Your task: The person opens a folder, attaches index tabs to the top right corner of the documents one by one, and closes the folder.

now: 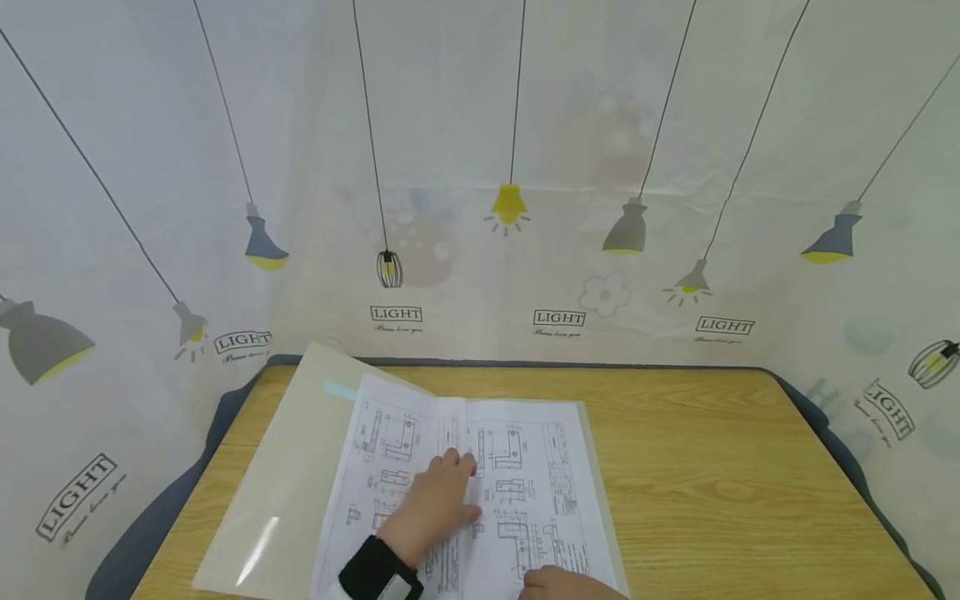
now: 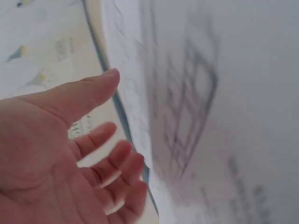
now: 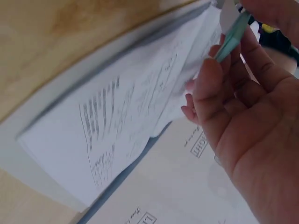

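An open stack of white sheets (image 1: 536,450) printed with technical drawings lies in a pale plastic folder (image 1: 262,500) on the table. My left hand (image 1: 431,504), with a black band at the wrist, reaches over the middle fold of the sheets. In the left wrist view the thumb and loosely bent fingers of that hand (image 2: 70,149) stand apart, close to a page (image 2: 243,116). At the lower edge of the sheets is my right hand (image 1: 566,585), partly cut off by the frame. The right wrist view has it pinching a thin pale green strip (image 3: 233,37).
The folder's cover is spread out to the left, with a light blue tab (image 1: 341,390) near its top. Wood-grain table (image 1: 735,483) extends to the right. Behind it hangs a pale curtain (image 1: 465,100) printed with lamps and lettering.
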`<state>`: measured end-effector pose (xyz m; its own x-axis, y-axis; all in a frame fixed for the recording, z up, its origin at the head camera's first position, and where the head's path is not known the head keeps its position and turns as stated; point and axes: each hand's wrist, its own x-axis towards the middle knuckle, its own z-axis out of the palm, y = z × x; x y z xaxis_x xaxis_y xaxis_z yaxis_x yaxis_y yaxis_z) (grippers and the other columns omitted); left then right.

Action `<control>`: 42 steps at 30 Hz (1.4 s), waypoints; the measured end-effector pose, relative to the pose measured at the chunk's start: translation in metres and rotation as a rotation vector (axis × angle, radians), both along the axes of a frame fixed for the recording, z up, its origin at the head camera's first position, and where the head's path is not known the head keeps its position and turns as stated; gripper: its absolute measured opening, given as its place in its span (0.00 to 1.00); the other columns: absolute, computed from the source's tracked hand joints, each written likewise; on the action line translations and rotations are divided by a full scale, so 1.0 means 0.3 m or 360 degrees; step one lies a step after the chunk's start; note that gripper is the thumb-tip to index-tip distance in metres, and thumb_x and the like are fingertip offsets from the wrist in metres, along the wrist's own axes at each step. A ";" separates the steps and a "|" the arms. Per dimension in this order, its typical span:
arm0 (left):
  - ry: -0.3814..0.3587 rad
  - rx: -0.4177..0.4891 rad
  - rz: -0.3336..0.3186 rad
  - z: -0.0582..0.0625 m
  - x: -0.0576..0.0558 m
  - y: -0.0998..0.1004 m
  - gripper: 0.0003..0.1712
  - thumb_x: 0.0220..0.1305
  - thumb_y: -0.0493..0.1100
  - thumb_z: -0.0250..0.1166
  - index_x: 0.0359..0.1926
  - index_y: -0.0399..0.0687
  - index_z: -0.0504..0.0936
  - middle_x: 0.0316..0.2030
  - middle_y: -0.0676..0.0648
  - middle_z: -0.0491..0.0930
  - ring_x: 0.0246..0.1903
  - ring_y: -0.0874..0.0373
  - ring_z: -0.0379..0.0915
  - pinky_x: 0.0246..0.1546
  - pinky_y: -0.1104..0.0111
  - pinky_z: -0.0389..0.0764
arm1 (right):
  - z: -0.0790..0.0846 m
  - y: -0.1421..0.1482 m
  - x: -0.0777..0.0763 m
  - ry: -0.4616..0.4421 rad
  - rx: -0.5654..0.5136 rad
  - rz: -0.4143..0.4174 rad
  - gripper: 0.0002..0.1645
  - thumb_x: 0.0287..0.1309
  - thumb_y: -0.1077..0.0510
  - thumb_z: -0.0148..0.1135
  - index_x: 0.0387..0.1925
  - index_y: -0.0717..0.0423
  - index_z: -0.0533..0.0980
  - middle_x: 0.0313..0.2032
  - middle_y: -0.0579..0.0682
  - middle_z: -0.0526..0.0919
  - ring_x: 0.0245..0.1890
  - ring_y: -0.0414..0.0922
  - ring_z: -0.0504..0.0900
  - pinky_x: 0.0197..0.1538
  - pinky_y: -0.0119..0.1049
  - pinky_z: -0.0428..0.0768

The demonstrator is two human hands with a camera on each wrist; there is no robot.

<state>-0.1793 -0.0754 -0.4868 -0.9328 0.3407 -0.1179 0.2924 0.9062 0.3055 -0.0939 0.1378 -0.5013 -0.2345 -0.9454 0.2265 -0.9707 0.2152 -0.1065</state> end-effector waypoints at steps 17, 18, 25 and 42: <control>-0.0056 0.1231 -0.0431 -0.001 0.191 -0.031 0.25 0.52 0.49 0.72 0.51 0.57 0.76 0.35 0.51 0.78 0.35 0.69 0.72 0.40 0.71 0.77 | 0.183 0.081 -0.059 -0.0403 -0.0554 -0.0514 0.16 0.45 0.57 0.74 0.37 0.47 0.77 0.34 0.36 0.74 0.33 0.31 0.71 0.40 0.15 0.70; -0.0008 0.1275 -0.0451 -0.006 0.197 -0.028 0.24 0.51 0.48 0.73 0.51 0.57 0.77 0.34 0.51 0.79 0.35 0.69 0.73 0.39 0.71 0.77 | 0.187 0.079 -0.059 -0.0381 -0.0549 -0.0538 0.16 0.44 0.58 0.74 0.37 0.47 0.78 0.34 0.36 0.74 0.33 0.31 0.70 0.40 0.14 0.70; 0.0354 0.1421 -0.0551 -0.024 0.221 -0.005 0.15 0.53 0.40 0.71 0.43 0.47 0.81 0.30 0.53 0.81 0.30 0.67 0.75 0.32 0.72 0.79 | 0.207 0.064 -0.058 -0.0288 -0.0495 -0.0649 0.16 0.43 0.56 0.75 0.36 0.46 0.78 0.34 0.35 0.72 0.33 0.30 0.69 0.39 0.16 0.70; 0.0348 0.1603 -0.0370 -0.033 0.252 0.011 0.12 0.55 0.40 0.70 0.42 0.49 0.83 0.32 0.53 0.82 0.30 0.68 0.74 0.31 0.70 0.81 | 0.223 0.079 -0.055 -0.0422 -0.0465 -0.0675 0.12 0.53 0.47 0.67 0.38 0.46 0.81 0.36 0.34 0.74 0.35 0.31 0.72 0.39 0.21 0.75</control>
